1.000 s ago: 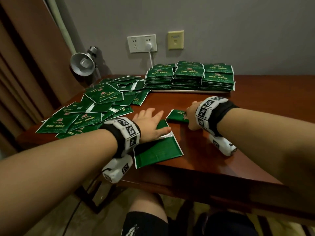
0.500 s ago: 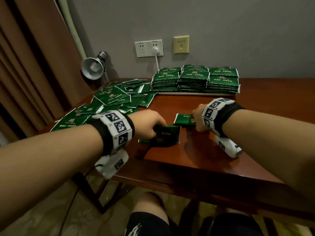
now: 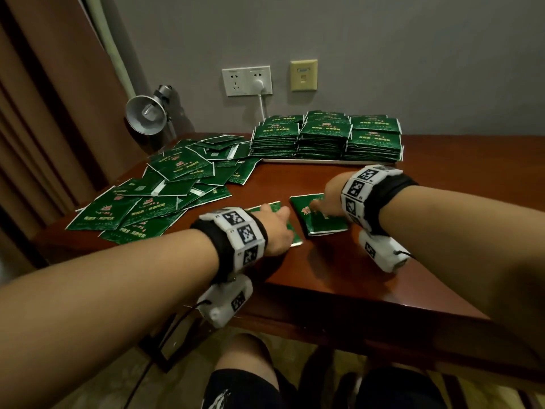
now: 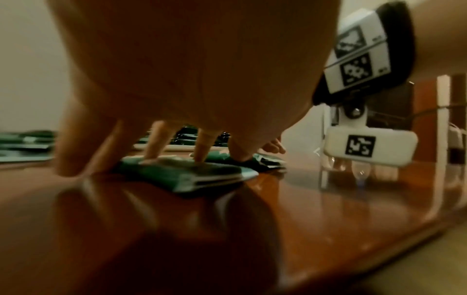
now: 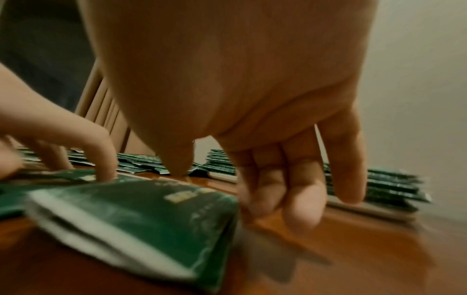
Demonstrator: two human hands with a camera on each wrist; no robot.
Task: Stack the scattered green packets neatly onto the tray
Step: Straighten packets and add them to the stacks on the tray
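Note:
Several green packets [image 3: 177, 184] lie scattered over the table's left side. At the back, a white tray [image 3: 309, 160] holds neat green stacks [image 3: 324, 137]. Near the front edge lie two small green piles side by side. My left hand [image 3: 280, 225] is on the left pile [image 4: 182, 173], its straight fingertips [image 4: 202, 157] pressing the top. My right hand [image 3: 324, 202] hovers over the right pile [image 3: 318, 222], also seen blurred as the right pile [image 5: 139, 209]. Its fingers [image 5: 303, 199] hang loosely curled at that pile's right edge, with the thumb behind it.
The brown wooden table [image 3: 442, 216] has bare surface on its right half. A metal clamp lamp [image 3: 146, 115] stands at the back left, below a wall socket [image 3: 247, 81] with a plugged cord. A brown curtain hangs at the left. My knees are below the front edge.
My left hand picked a packet up from the table's front edge, carried it inward and set it down left of the right hand's pile. The right hand stayed at its pile.

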